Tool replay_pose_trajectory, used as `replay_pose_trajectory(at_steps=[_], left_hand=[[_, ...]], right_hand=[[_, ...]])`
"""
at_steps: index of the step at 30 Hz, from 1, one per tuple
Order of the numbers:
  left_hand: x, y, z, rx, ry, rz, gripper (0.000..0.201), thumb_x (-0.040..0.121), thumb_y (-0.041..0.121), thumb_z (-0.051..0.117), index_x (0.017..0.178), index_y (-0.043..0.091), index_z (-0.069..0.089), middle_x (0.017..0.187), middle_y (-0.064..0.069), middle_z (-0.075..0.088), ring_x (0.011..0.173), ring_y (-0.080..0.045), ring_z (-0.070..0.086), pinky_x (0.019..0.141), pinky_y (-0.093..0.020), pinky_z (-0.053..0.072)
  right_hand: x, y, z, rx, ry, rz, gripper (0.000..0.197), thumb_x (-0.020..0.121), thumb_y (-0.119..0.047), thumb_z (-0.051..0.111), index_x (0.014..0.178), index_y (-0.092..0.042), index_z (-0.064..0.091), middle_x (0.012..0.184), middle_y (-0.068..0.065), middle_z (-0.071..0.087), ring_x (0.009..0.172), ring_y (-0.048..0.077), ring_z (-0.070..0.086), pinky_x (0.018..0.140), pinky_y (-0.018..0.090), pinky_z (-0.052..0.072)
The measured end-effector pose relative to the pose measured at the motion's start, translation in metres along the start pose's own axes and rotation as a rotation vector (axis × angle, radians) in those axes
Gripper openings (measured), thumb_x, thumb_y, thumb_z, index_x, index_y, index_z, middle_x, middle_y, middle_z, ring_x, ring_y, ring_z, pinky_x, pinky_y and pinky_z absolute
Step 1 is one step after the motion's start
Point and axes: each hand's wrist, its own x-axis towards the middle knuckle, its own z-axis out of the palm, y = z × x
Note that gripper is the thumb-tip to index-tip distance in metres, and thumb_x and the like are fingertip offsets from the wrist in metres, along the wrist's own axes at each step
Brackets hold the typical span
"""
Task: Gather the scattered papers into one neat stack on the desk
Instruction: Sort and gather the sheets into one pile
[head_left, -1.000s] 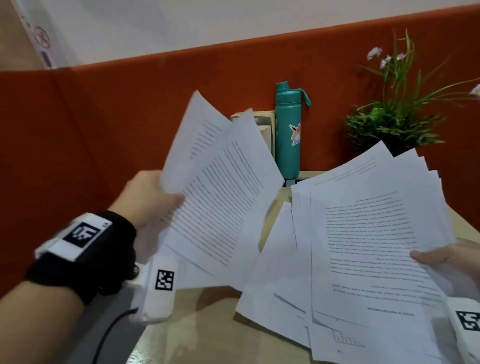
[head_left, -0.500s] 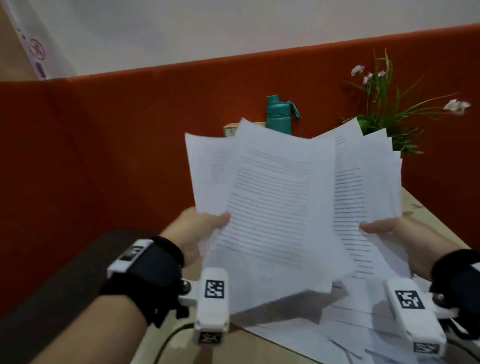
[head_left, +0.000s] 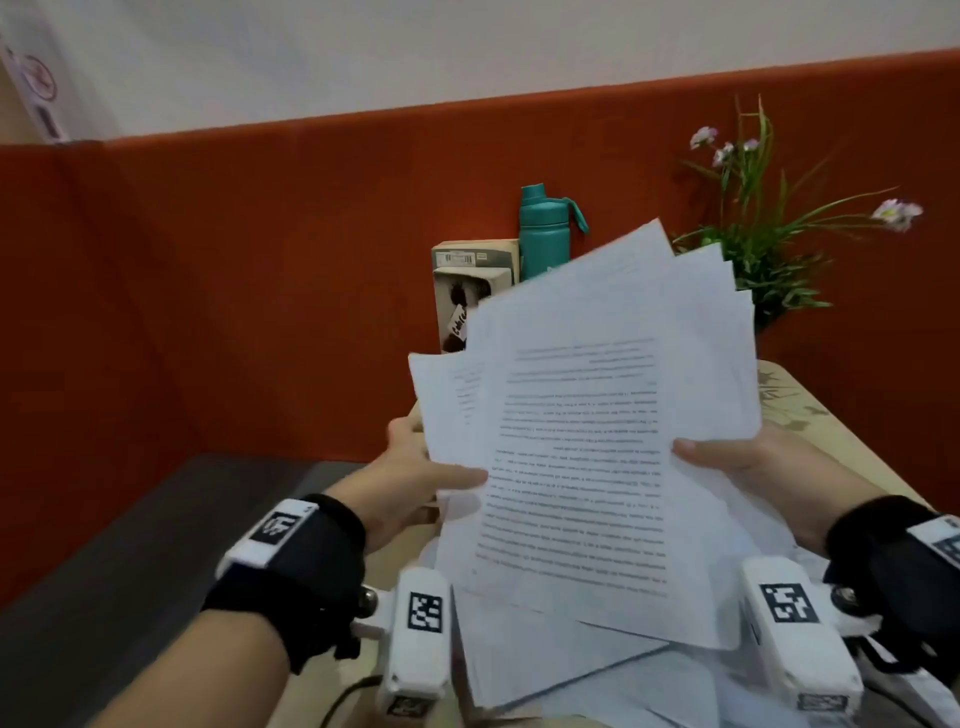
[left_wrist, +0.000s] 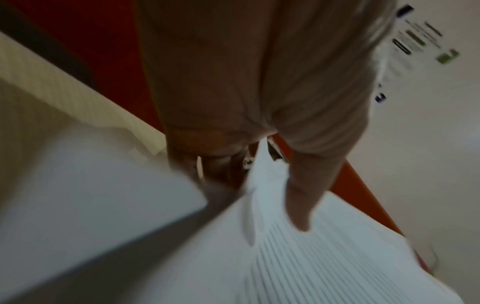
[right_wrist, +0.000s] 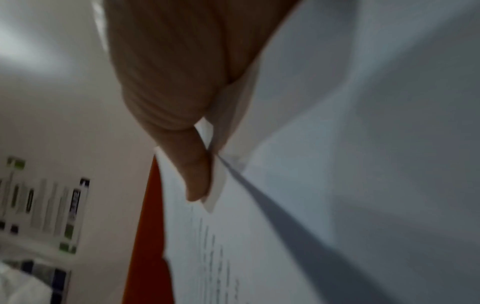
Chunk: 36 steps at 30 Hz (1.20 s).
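Head view shows your left hand (head_left: 410, 467) and right hand (head_left: 748, 462) now holding one bunch of papers (head_left: 587, 457) between them. A second ago you had two bunches, one in each hand, held well apart. Half a second ago they had come together. So the two bunches are now one, and that is a big step for the job.

Your left thumb lies on top of the sheets at their left edge, with the other fingers under them. Your right thumb pinches the right edge the same way. Both hands are closed on the papers. The bunch is held up in the air above the desk (head_left: 800, 410), tilted toward you. Its edges fan out and do not line up yet. More sheets (head_left: 550, 654) lie flat on the desk under the bunch, so I think you need to pick those up too and then tap the edges even.

The top sheet has lines of print, but they are too small and blurry to read. A box (head_left: 467, 291) by the green bottle (head_left: 543, 228) has a barcode label and a small tag, which I cannot read either. Your wrist bands have black and white square codes.
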Motion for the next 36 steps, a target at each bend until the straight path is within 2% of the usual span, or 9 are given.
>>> replay_pose_trajectory(at_steps=[5,10,13,17,19,22,28,32,36], left_hand=[[-0.002,0.0,-0.004,-0.084,-0.201,0.036,0.065,0.082,0.018,0.07,0.142,0.023,0.044,0.131,-0.007,0.066,0.116,-0.028,0.065,0.094,-0.04,0.055],[-0.001,-0.001,-0.002,-0.2,-0.253,0.08,0.058,0.068,0.016,0.081,0.123,0.012,0.064,0.116,-0.015,0.073,0.1,-0.032,0.072,0.077,-0.039,0.062],[-0.003,-0.008,-0.008,-0.17,-0.253,0.114,0.085,0.04,0.016,0.094,0.119,0.008,0.065,0.112,-0.018,0.074,0.095,-0.034,0.074,0.068,-0.037,0.062],[-0.011,-0.021,-0.05,-0.254,-0.183,0.102,0.101,0.022,0.018,0.098,0.117,0.003,0.066,0.114,-0.024,0.072,0.095,-0.039,0.072,0.07,-0.045,0.061],[-0.015,-0.031,-0.071,-0.295,-0.185,0.026,0.102,0.023,0.015,0.099,0.118,0.001,0.066,0.116,-0.028,0.069,0.096,-0.045,0.07,0.075,-0.054,0.058],[-0.017,-0.042,-0.076,-0.273,-0.185,-0.065,0.106,0.027,0.01,0.098,0.127,0.003,0.061,0.121,-0.029,0.066,0.102,-0.048,0.067,0.081,-0.059,0.055],[-0.02,-0.032,-0.047,-0.252,-0.23,-0.158,0.104,0.018,0.0,0.097,0.117,0.007,0.064,0.114,-0.029,0.07,0.094,-0.049,0.07,0.072,-0.059,0.058],[-0.019,-0.03,-0.061,-0.222,-0.186,-0.156,0.108,0.029,0.002,0.097,0.129,0.006,0.058,0.124,-0.029,0.065,0.111,-0.05,0.062,0.096,-0.067,0.043],[-0.017,-0.027,-0.055,-0.212,-0.213,-0.176,0.11,0.025,0.003,0.097,0.128,0.003,0.058,0.121,-0.029,0.066,0.104,-0.049,0.066,0.085,-0.061,0.053]], right_hand=[[-0.001,-0.004,0.021,0.105,-0.051,0.004,0.049,0.071,-0.008,0.064,0.12,-0.005,0.065,0.113,0.013,0.074,0.101,0.033,0.071,0.088,0.043,0.056],[0.004,-0.01,0.029,0.109,-0.018,-0.018,0.041,0.082,-0.004,0.063,0.122,-0.006,0.064,0.118,0.016,0.071,0.107,0.036,0.068,0.097,0.048,0.05],[0.006,-0.015,0.031,-0.066,0.026,0.037,0.031,0.092,-0.034,0.057,0.117,-0.018,0.066,0.118,0.004,0.072,0.104,0.025,0.069,0.097,0.04,0.051],[-0.007,-0.022,-0.016,-0.731,0.242,0.398,0.059,0.085,-0.07,0.042,0.109,-0.017,0.055,0.106,0.004,0.06,0.089,0.023,0.059,0.073,0.03,0.045],[-0.019,-0.02,-0.04,-0.946,0.262,0.575,0.055,0.083,-0.062,0.056,0.099,-0.009,0.059,0.086,0.005,0.055,0.071,0.02,0.05,0.063,0.026,0.038],[-0.022,-0.007,-0.044,-0.957,0.199,0.693,0.058,0.079,-0.04,0.074,0.119,-0.001,0.061,0.096,0.007,0.055,0.071,0.017,0.05,0.062,0.027,0.039],[-0.006,0.001,-0.022,-1.063,0.161,0.683,0.048,0.085,-0.03,0.07,0.124,-0.003,0.061,0.119,0.009,0.062,0.104,0.025,0.058,0.077,0.026,0.042],[0.004,0.002,-0.041,-0.749,0.233,0.622,0.046,0.085,-0.003,0.065,0.129,0.005,0.055,0.128,0.018,0.058,0.098,0.022,0.049,0.082,0.032,0.048],[0.016,0.012,-0.028,-0.584,0.272,0.578,0.039,0.083,-0.002,0.065,0.122,0.001,0.06,0.13,0.015,0.059,0.101,0.029,0.06,0.085,0.031,0.056]])
